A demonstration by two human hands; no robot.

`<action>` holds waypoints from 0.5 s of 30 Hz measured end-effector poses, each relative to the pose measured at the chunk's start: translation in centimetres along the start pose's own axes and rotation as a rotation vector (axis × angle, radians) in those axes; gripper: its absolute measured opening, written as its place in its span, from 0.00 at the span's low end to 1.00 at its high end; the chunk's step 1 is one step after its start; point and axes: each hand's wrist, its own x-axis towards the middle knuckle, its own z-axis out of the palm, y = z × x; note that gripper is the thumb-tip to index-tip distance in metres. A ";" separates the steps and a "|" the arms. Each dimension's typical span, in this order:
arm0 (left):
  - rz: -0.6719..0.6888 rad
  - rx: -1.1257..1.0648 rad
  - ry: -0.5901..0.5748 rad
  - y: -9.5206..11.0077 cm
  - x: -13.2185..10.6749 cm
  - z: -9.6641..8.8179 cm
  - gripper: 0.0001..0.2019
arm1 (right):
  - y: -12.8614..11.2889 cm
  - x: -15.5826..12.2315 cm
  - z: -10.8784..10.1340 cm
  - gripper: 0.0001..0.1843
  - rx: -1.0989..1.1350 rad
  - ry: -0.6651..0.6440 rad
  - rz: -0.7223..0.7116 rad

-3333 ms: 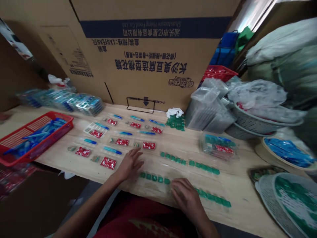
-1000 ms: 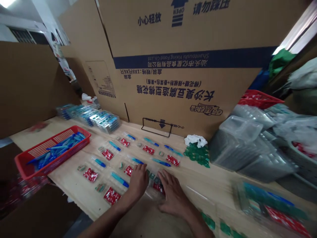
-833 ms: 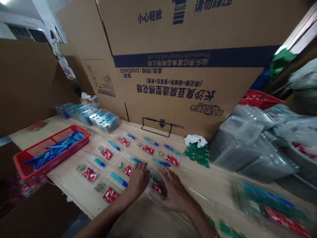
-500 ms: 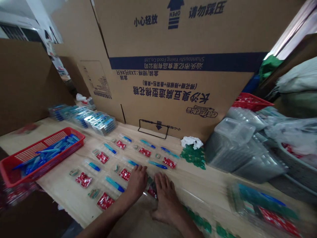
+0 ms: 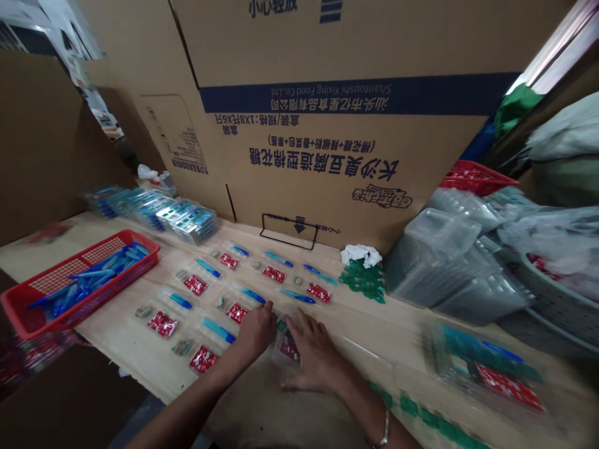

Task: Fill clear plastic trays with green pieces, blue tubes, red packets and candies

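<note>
On my feed the left hand lay with its fingers pressed together and slightly curled, close against a clear plastic packet holding a red foil sachet. The right hand sat just to the packet's other side, its fingers spread and flat. I could not tell whether either hand was pinching the film. The packet lay between the hands on a pale wooden table.

Left of the left hand, I saw rows of small clear bags, each with a red sachet or a slim blue-and-teal plastic stick. Farther left sat a red plastic mesh basket full of blue sticks. Beyond the hands, a heap of small green pieces lay under a crumpled white wad. Right of the right hand were stacked clear plastic trays and a blurred clear bag of teal and red goods. A thin silver bangle circled the right wrist.
</note>
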 end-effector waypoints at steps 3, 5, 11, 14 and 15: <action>-0.026 0.006 -0.022 -0.2 0.0 0.0 0.15 | 0.0 -0.3 1.1 0.64 -0.016 0.046 0.018; -0.020 0.009 -0.023 -0.5 0.0 -0.5 0.15 | 0.5 -0.3 1.1 0.64 -0.031 0.054 -0.003; 0.230 0.038 0.081 -0.3 3.2 -2.9 0.10 | 3.5 1.2 -0.6 0.62 -0.021 -0.074 -0.168; 0.337 0.064 -0.020 0.8 6.0 -2.7 0.12 | 3.9 1.6 -0.1 0.61 -0.028 -0.086 -0.198; 0.350 0.067 -0.040 1.2 6.7 -2.4 0.12 | 3.8 1.5 0.3 0.61 -0.036 -0.077 -0.192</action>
